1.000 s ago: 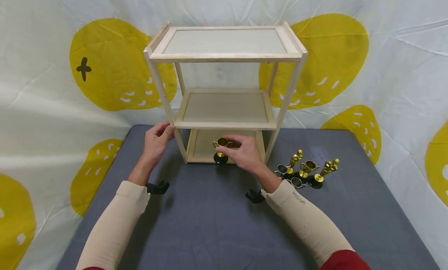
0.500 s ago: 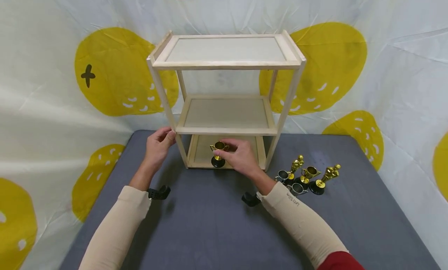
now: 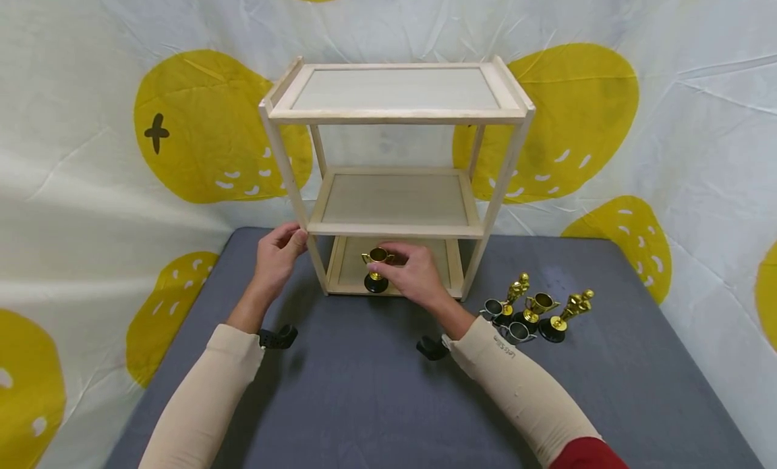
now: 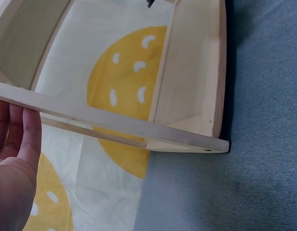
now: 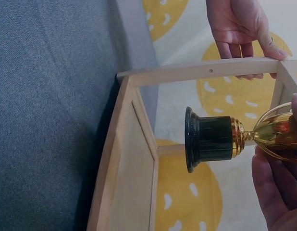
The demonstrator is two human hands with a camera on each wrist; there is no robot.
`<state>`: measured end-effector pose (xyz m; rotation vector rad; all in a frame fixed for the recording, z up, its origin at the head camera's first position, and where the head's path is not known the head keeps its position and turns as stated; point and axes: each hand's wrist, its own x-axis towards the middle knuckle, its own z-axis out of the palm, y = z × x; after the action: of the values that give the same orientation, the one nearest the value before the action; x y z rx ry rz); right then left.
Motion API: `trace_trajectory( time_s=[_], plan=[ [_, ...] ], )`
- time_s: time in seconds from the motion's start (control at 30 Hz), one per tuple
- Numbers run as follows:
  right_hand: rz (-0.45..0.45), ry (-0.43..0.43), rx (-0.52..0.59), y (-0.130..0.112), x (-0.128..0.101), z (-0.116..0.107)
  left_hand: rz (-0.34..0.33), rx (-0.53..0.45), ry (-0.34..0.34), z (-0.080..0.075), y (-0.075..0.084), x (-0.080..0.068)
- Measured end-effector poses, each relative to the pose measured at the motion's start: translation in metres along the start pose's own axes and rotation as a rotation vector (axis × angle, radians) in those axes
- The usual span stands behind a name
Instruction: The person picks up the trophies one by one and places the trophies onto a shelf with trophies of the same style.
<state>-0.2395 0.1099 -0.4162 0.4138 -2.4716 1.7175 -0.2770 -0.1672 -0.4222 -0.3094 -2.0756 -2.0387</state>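
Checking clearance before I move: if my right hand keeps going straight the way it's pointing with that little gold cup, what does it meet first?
Probably the bottom shelf: the right hand holds the gold cup trophy just above its front edge. Depth is unclear.

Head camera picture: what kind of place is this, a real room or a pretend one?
Probably a staged set, not a lived-in room. A crinkled white sheet with yellow blobs hangs all around as walls, a grey padded table serves as the floor, and only a bare wooden shelf and small toy trophies are there.
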Motion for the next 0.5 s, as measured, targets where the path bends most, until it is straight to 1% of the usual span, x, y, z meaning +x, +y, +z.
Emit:
trace_trajectory(
  time_s=[0.2,0.5],
  plan=[
    [0.002,0.003,-0.001,-0.0001,0.0012,0.0020,0.006,0.001,-0.015,0.0006,0.0005,-0.0018],
    [0.015,0.000,-0.021,-0.0007,0.0064,0.0073,-0.003,0.015,0.002,0.0010,0.0002,0.0001]
  ],
)
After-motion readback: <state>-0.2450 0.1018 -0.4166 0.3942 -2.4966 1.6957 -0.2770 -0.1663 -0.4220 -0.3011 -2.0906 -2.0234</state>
